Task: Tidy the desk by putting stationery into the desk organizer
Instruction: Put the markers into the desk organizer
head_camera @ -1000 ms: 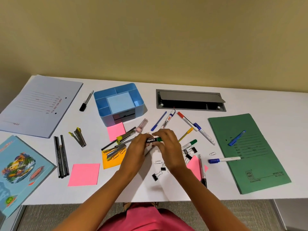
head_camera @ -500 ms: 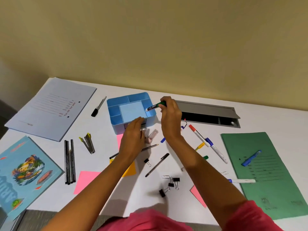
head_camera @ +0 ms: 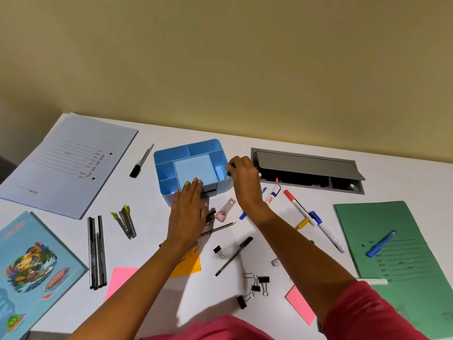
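The blue desk organizer (head_camera: pixel 171 153) stands at the middle back of the white desk (head_camera: pixel 152 278). My right hand (head_camera: pixel 244 177) holds a green-capped marker (head_camera: pixel 230 168) upright in the organizer's right compartment; only the green cap shows. My left hand (head_camera: pixel 188 212) lies flat with straight fingers against the organizer's front edge, near its small drawer. Loose stationery lies around: a red marker (head_camera: pixel 295 204), a blue marker (head_camera: pixel 323 227), a black pen (head_camera: pixel 234 256), a pencil (head_camera: pixel 218 228), a pink sharpener (head_camera: pixel 225 210).
Several binder clips (head_camera: pixel 256 285) sit near the front. Black pens (head_camera: pixel 96 251) and a black marker (head_camera: pixel 141 161) lie at left. A green folder (head_camera: pixel 402 261) with a blue pen (head_camera: pixel 381 243), a lilac folder (head_camera: pixel 63 163), a notebook (head_camera: pixel 29 271), sticky notes and an open cable tray (head_camera: pixel 306 171) are around.
My right hand has lowered the green marker from above the organizer's rim into its right compartment. My left hand has moved up to the organizer's front edge.
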`<state>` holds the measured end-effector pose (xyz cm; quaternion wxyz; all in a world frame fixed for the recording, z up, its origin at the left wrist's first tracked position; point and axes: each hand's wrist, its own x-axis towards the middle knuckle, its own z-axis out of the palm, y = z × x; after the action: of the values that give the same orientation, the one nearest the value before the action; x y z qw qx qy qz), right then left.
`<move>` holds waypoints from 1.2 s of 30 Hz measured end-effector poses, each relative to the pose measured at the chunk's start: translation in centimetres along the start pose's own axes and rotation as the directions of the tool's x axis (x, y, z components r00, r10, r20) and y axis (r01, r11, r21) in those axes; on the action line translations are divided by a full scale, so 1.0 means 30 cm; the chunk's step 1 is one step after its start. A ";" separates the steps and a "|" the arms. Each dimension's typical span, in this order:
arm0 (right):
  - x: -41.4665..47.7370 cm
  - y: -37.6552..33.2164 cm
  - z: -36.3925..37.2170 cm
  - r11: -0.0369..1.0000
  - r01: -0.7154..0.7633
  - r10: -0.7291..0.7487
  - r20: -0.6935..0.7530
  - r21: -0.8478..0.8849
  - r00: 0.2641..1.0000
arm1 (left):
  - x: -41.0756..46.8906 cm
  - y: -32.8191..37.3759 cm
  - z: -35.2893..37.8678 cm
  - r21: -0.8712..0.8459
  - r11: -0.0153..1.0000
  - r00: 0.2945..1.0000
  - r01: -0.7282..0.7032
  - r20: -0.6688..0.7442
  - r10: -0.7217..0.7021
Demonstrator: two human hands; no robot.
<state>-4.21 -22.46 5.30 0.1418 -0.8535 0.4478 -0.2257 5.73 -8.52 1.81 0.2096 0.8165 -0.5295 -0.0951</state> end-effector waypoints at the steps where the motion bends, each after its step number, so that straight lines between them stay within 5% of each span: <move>1: -0.006 0.006 0.005 1.000 0.007 -0.007 0.013 -0.022 1.000 | -0.001 -0.002 0.003 0.005 1.000 1.000 -0.002 -0.002 0.002; 5: -0.026 0.027 -0.022 0.983 -0.020 0.025 -0.027 0.182 0.999 | -0.005 -0.009 0.007 -0.002 1.000 1.000 -0.004 -0.002 0.004; 11: -0.062 0.144 -0.036 0.889 -0.353 0.422 -0.222 0.292 0.879 | -0.012 -0.022 0.006 -0.006 0.999 0.999 -0.049 -0.003 0.049; 18: -0.125 0.332 0.021 0.659 -0.739 0.743 0.034 0.140 0.668 | -0.011 -0.028 0.004 0.022 0.998 0.998 -0.060 0.017 0.059; 25: -0.137 0.352 0.039 0.563 -0.821 0.807 0.148 0.100 0.571 | -0.013 -0.016 0.002 0.008 0.999 0.999 -0.038 0.008 0.038; 28: -0.120 0.320 0.009 0.621 -0.762 0.767 0.058 0.184 0.639 | -0.007 -0.010 -0.004 -0.002 0.999 0.999 -0.032 -0.016 0.032; 32: -0.090 0.179 -0.085 0.729 -0.410 0.574 -0.163 0.549 0.802 | 0.028 0.002 -0.019 -0.127 0.992 0.997 0.010 -0.071 -0.019; 36: -0.047 0.015 -0.150 0.746 -0.175 0.431 -0.266 0.643 0.862 | 0.101 0.063 -0.058 -0.292 0.952 0.984 0.089 -0.120 -0.129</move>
<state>-7.54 -21.72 8.60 0.3450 -0.6133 0.5079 -0.4968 6.09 -11.51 4.42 0.3556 0.8102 -0.4487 -0.1255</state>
